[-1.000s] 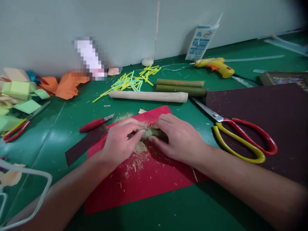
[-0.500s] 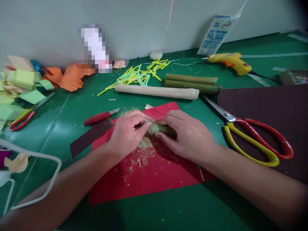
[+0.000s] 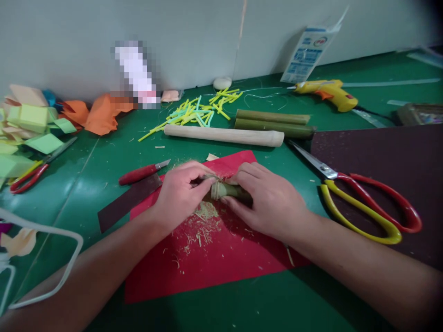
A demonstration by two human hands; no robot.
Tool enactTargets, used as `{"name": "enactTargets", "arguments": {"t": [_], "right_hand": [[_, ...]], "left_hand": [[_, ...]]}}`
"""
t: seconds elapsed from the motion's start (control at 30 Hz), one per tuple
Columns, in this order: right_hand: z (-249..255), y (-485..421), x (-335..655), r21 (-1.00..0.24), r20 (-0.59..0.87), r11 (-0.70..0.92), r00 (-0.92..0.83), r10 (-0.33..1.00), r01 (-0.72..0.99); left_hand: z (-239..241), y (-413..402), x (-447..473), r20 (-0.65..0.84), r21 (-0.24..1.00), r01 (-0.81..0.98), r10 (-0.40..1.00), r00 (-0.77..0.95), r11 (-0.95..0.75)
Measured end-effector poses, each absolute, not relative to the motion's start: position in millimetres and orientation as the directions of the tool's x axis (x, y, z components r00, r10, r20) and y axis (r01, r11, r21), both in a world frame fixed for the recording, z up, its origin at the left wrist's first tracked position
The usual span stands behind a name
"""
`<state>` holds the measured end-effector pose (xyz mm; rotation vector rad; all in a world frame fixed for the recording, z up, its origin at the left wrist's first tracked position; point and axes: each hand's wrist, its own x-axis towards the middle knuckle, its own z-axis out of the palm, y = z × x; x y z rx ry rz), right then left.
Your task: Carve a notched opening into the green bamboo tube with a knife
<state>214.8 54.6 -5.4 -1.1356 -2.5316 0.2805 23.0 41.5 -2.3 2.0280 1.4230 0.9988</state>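
Note:
A short green bamboo piece (image 3: 226, 190) lies on a red sheet (image 3: 221, 258), gripped at its right part by my right hand (image 3: 268, 200). My left hand (image 3: 182, 193) is closed at the piece's left end, fingers pinched on something I cannot make out. Pale shavings (image 3: 202, 226) are scattered on the red sheet below the hands. A dark strip (image 3: 128, 200) sticks out from under my left hand to the left. A red-handled knife (image 3: 141, 172) lies just beyond it.
Large red-and-yellow scissors (image 3: 363, 203) rest on a dark sheet (image 3: 391, 161) at right. Behind the hands lie a pale wooden rod (image 3: 223, 135), two green bamboo sticks (image 3: 273, 123), cut straws (image 3: 197, 113) and a yellow glue gun (image 3: 328, 91). Folded papers (image 3: 31, 133) and smaller scissors (image 3: 34, 168) sit at left.
Both hands stay on the bamboo piece with only small shifts of the fingers. The view has wobbled slightly; more of the piece's left end shows now.

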Motion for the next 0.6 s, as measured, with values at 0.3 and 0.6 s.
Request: {"name": "enactTargets", "arguments": {"t": [0.3, 0.6], "right_hand": [[-4.7, 54.1, 214.1, -0.332, 0.242, 0.650, -0.604, 0.759, 0.684], [-4.2, 53.0, 216.0, -0.350, 0.224, 0.649, -0.612, 0.758, 0.675]], "left_hand": [[3.3, 37.3, 19.6, 0.090, 0.899, 0.411, 0.984, 0.156, -0.148], [2.1, 38.3, 22.3, 0.088, 0.896, 0.432, 0.994, 0.065, -0.107]]}}
